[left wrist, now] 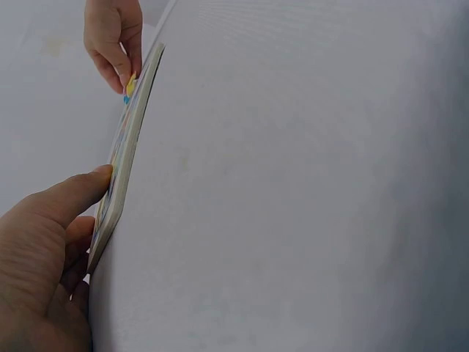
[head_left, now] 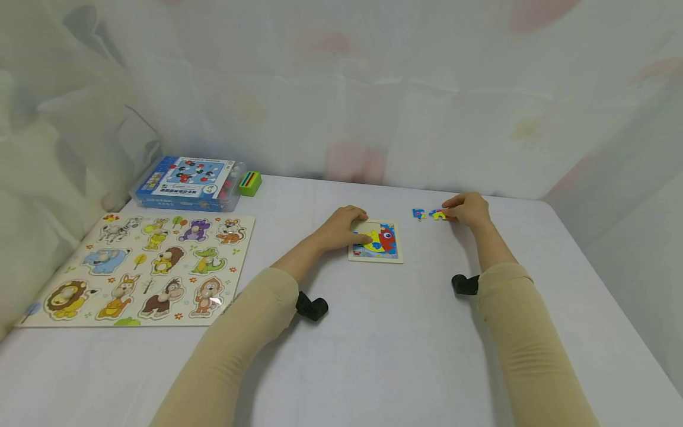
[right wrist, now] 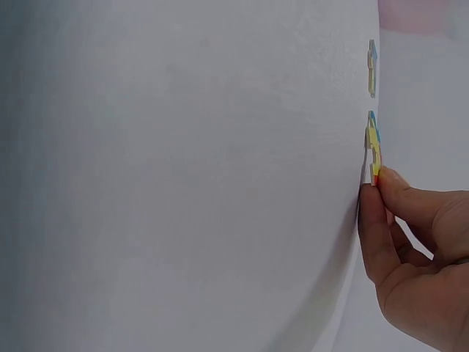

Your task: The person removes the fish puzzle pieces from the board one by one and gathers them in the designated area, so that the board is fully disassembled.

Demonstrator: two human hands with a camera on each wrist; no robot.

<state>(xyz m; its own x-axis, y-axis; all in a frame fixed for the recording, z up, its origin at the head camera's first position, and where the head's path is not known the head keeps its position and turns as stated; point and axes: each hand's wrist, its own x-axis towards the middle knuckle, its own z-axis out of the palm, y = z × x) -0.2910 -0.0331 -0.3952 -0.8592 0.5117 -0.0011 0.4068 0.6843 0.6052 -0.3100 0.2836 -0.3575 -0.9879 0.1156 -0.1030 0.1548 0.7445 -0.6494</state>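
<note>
A small square jigsaw board (head_left: 376,259) with a red, yellow and blue fish picture lies on the white table. My left hand (head_left: 340,229) holds it at its left side, thumb on the picture and fingers curled at the edge, as the left wrist view shows. To the right of the board, my right hand (head_left: 469,210) pinches a yellow and blue jigsaw piece (right wrist: 375,143) between thumb and fingers, tilted close over the table. A second, mostly blue jigsaw piece (head_left: 418,214) lies just left of it.
At the left lies a large wooden animal peg puzzle (head_left: 136,284). Behind it stands a clear plastic box (head_left: 187,184) with a blue molecule-picture label, beside a small green block (head_left: 250,183) with coloured stripes. Draped cloth walls close off the back and sides of the table.
</note>
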